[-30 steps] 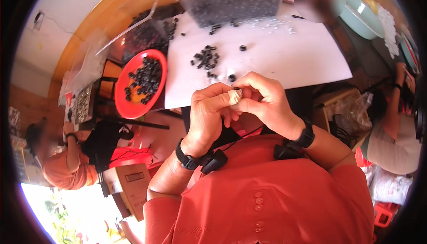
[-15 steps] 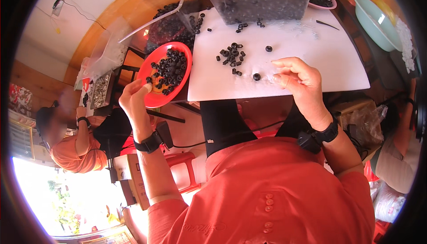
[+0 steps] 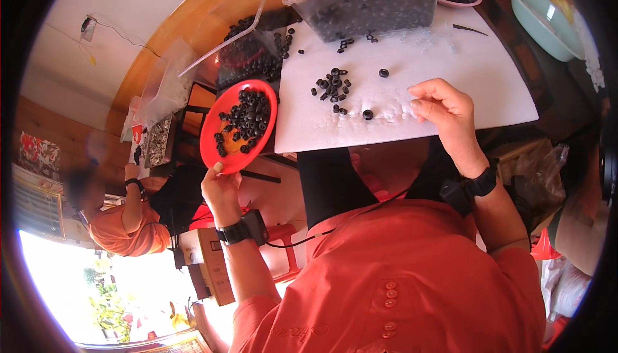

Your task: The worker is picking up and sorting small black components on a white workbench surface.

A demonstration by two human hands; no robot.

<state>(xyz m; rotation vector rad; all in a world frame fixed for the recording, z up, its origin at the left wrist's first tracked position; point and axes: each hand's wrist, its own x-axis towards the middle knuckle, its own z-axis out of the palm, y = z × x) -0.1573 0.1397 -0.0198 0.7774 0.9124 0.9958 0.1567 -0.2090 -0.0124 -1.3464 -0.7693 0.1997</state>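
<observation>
My left hand grips the near rim of a red plate, its thumb over the edge. The plate holds many small black ring-like parts, with some orange showing beneath them. My right hand hovers over the right part of a white board, its fingers bent and the thumb apart from the forefinger, with nothing visible between them. To its left lie a single black ring, another black ring and a loose pile of small black parts.
A clear bin of black parts stands at the board's far edge. Another clear bin is at the far left. A thin black tool and tiny clear pieces lie on the board. A pale green basin stands right; a person sits left.
My left hand has moved from the plate's left side to its near rim. The plate has come nearer to me. My right hand has drawn back to the right from the black ring.
</observation>
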